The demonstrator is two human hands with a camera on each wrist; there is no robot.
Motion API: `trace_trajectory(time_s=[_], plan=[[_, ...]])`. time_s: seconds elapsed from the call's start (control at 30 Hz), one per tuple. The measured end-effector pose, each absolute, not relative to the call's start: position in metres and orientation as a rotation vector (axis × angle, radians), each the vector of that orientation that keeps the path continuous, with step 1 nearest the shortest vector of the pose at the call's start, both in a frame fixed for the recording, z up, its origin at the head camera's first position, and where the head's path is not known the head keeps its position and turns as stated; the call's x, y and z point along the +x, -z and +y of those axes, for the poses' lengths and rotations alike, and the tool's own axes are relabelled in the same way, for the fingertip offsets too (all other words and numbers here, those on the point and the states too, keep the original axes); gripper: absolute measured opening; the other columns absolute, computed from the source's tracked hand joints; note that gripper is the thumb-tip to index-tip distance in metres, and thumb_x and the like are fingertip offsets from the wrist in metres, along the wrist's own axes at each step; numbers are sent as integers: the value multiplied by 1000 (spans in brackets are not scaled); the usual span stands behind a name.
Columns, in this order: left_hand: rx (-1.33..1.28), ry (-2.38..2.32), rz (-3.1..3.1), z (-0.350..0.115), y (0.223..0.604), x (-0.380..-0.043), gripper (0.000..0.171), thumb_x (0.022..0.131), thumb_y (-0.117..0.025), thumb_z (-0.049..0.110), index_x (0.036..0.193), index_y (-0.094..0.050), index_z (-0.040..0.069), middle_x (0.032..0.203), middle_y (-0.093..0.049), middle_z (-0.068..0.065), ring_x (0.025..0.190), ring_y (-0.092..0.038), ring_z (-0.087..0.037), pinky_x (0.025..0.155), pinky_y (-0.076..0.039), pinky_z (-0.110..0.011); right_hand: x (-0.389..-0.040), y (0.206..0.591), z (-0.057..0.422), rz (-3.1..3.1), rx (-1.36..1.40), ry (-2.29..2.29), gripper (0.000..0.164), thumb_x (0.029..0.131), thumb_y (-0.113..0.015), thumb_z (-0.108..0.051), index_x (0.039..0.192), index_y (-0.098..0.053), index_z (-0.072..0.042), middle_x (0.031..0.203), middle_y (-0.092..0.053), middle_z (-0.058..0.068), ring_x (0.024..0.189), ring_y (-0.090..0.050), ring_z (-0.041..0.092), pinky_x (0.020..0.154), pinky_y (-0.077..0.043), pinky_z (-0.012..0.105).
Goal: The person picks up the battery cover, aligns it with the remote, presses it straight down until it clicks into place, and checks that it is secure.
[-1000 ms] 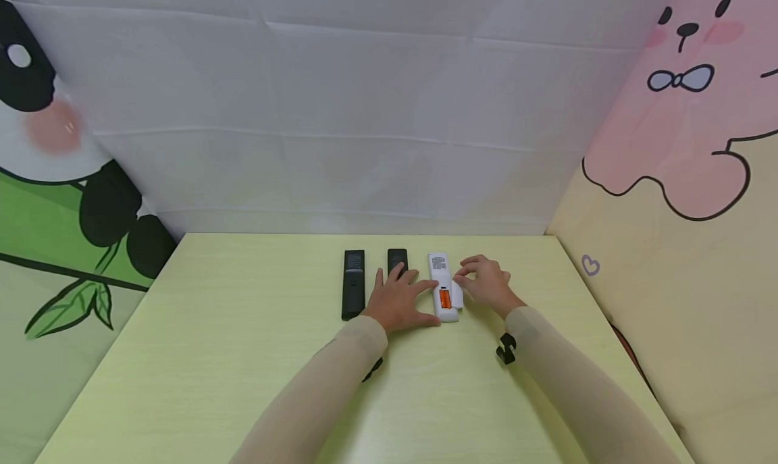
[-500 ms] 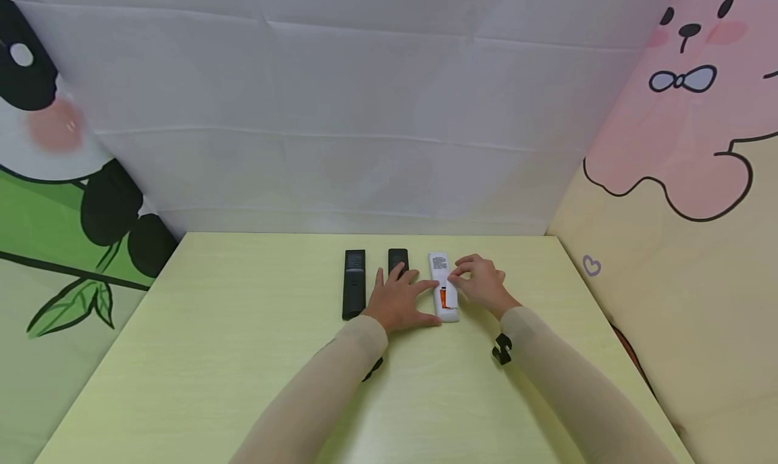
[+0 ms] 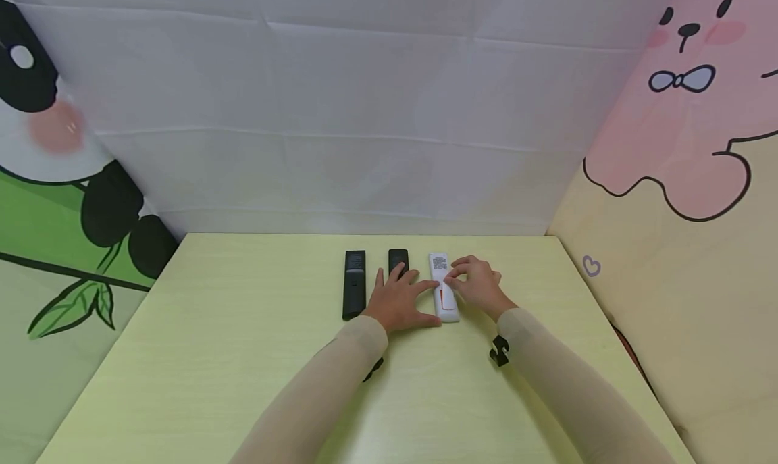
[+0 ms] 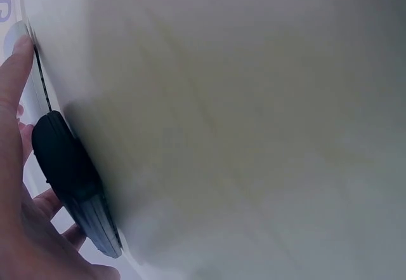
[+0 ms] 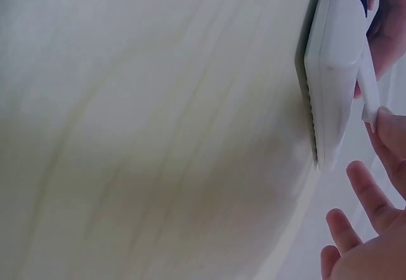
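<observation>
A white remote control (image 3: 449,315) lies back side up near the table's far edge, a printed label at its top end. My left hand (image 3: 395,303) is spread on its left; the index fingertip and thumb tip touch the remote's side and lower end. My right hand (image 3: 480,286) pinches the thin white battery cover (image 5: 368,89) by one end. In the right wrist view the cover tilts slightly off the remote's back. Seen from the head, it lies over the battery bay, with a thin orange outline showing round it.
A black remote control (image 3: 354,285) lies face down left of my left hand. Another black remote (image 3: 398,256) sits behind that hand, partly hidden by the fingers. The pale wooden table (image 3: 213,356) ends at a white cloth backdrop (image 3: 365,113), with printed panels at both sides.
My right hand has moved left with the battery cover, bringing it from beside the white remote to over its bay. The orange opening is now mostly covered. My left hand has stayed put.
</observation>
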State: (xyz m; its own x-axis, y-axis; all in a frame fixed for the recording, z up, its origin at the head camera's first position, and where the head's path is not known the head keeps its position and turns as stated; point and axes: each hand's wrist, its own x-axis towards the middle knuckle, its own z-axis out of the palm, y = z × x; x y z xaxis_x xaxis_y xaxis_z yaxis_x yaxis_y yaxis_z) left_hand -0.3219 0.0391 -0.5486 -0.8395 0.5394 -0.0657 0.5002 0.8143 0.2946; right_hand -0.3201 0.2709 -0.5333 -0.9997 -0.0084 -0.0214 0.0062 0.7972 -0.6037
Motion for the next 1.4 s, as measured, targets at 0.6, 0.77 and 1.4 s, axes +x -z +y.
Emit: trace_trajectory(time_s=[0.6,0.77,1.4], plan=[[822,-371,2848,39,547,-319,91,96,-79,87,175,-55,50,185,-53,-7,186,-26,-44,146,-18,-84,-319,541,268,2957,20,972,18,114,-82,-26,113,-93,-12,160,-72,17,154,-61,50,121,-34,72],[819,-366,2860,39,546,-318,91,95,-80,87,174,-57,49,184,-55,-6,185,-28,-44,146,-19,-83,-318,540,267,2957,36,978,19,113,-83,-27,115,-93,-11,160,-73,17,154,-61,50,122,-34,73],[818,-359,2863,40,550,-320,91,95,-79,88,174,-57,49,184,-55,-5,185,-27,-43,146,-21,-83,-315,547,269,2997,14,960,15,110,-87,-29,112,-95,-16,157,-75,17,154,-62,52,126,-31,80]])
